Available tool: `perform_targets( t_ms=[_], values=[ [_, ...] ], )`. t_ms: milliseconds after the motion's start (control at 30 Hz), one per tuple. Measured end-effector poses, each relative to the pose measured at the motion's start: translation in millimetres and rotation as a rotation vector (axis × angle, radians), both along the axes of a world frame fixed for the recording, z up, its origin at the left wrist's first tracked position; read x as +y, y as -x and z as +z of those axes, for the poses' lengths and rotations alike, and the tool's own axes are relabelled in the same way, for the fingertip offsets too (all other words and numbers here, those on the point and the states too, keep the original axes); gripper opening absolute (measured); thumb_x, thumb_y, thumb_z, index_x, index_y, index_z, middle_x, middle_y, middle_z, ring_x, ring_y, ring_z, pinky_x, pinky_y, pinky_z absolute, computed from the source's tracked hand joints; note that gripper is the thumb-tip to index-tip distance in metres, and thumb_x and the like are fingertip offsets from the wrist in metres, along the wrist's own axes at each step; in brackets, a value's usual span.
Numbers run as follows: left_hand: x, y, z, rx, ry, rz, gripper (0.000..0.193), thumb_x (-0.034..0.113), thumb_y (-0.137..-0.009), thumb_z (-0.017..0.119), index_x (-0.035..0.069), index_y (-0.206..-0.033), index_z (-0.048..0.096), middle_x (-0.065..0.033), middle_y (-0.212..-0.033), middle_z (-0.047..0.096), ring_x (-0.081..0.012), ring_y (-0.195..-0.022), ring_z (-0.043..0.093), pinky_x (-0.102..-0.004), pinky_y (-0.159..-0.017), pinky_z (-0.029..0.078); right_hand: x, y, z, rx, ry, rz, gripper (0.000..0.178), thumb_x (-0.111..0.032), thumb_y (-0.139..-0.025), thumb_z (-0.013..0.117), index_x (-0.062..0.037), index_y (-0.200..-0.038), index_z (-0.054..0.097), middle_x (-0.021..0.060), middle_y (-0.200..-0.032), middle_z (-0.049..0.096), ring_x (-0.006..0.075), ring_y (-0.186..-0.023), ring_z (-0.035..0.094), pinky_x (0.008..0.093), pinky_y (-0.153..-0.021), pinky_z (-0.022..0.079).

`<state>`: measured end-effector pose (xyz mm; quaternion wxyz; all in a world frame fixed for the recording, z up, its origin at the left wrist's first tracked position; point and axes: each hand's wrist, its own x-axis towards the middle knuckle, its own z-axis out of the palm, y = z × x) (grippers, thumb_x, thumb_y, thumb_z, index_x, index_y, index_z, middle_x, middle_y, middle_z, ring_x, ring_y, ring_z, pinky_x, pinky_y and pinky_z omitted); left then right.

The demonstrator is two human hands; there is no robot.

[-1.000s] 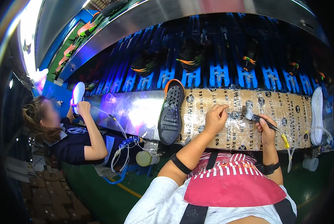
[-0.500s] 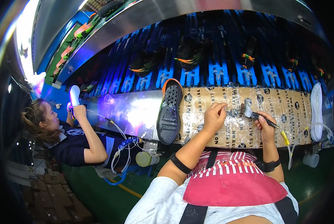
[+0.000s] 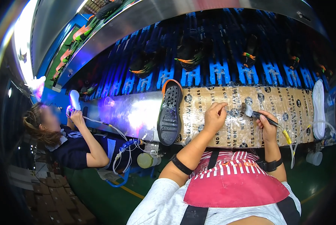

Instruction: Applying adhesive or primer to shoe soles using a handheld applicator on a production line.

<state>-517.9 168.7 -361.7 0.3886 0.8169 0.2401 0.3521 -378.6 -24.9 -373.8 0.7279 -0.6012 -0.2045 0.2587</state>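
As two hands [image 3: 239, 120] work, one brush [image 3: 263, 118], one black sole [image 3: 169, 112], one white sole [image 3: 318, 108]

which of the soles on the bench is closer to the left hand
The dark sole with the orange rim, lying tread-up just left of the left hand. The white sole lies at the bench's far right end, beyond the right hand holding the brush.

At a cardboard-covered bench [image 3: 280, 108], the right hand [image 3: 266, 125] grips a brush [image 3: 261, 115], bristles just beyond the left hand [image 3: 214, 117] fingertips; a dark shoe sole [image 3: 169, 112] lies left of them.
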Motion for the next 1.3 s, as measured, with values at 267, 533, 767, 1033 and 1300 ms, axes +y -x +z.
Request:
perform_targets(
  t_ms=[267, 533, 767, 1033, 1300],
  values=[
    [-1.4, 0.3, 3.5, 0.019, 0.022, -0.002, 0.016, 0.005, -0.081, 0.057, 0.004, -0.093, 0.069, -0.0059, -0.067, 0.054, -0.0148, -0.057, 0.051, -0.0263, -0.054, 0.040, -0.4, 0.1, 1.5, 0.020, 0.003, 0.002, 0.027, -0.015, -0.084, 0.061, 0.0023, -0.104, 0.063, 0.0043, -0.069, 0.063, 0.0043, -0.055, 0.051, 0.0160, -0.051, 0.039],
    [-0.4, 0.0, 0.8, 0.014, 0.002, 0.002, 0.016, 0.004, -0.082, 0.057, 0.004, -0.094, 0.068, -0.0061, -0.070, 0.057, -0.0127, -0.057, 0.051, -0.0245, -0.053, 0.040, 0.3, 1.6, 4.5, 0.015, 0.006, -0.014, 0.027, -0.015, -0.083, 0.063, 0.0025, -0.103, 0.063, 0.0030, -0.069, 0.063, 0.0030, -0.055, 0.051, 0.0152, -0.050, 0.039],
    [-1.1, 0.0, -0.1, 0.003, 0.043, -0.012, 0.016, 0.003, -0.083, 0.057, 0.002, -0.094, 0.068, -0.0057, -0.072, 0.058, -0.0107, -0.058, 0.051, -0.0231, -0.054, 0.040, 0.4, 2.2, 3.6, 0.033, 0.007, -0.013, 0.025, -0.013, -0.083, 0.061, 0.0028, -0.102, 0.063, 0.0049, -0.070, 0.064, 0.0050, -0.055, 0.053, 0.0168, -0.051, 0.040],
    [0.3, 0.3, -1.0, 0.005, 0.028, -0.025, 0.015, 0.002, -0.083, 0.057, 0.001, -0.094, 0.067, -0.0052, -0.072, 0.058, -0.0098, -0.058, 0.050, -0.0226, -0.054, 0.039, 0.2, 2.4, 4.6, 0.019, 0.000, -0.007, 0.025, -0.015, -0.082, 0.064, 0.0007, -0.101, 0.065, 0.0032, -0.069, 0.064, 0.0036, -0.057, 0.054, 0.0159, -0.051, 0.041],
    [-1.3, -0.1, 0.9, -0.014, 0.040, -0.031, 0.015, 0.002, -0.083, 0.057, 0.001, -0.094, 0.067, -0.0041, -0.067, 0.054, -0.0093, -0.057, 0.048, -0.0225, -0.053, 0.038, 0.2, 3.5, 6.6, 0.029, -0.031, -0.002, 0.025, -0.015, -0.083, 0.065, 0.0012, -0.102, 0.064, 0.0027, -0.070, 0.064, 0.0036, -0.058, 0.053, 0.0162, -0.053, 0.042]
  ],
)
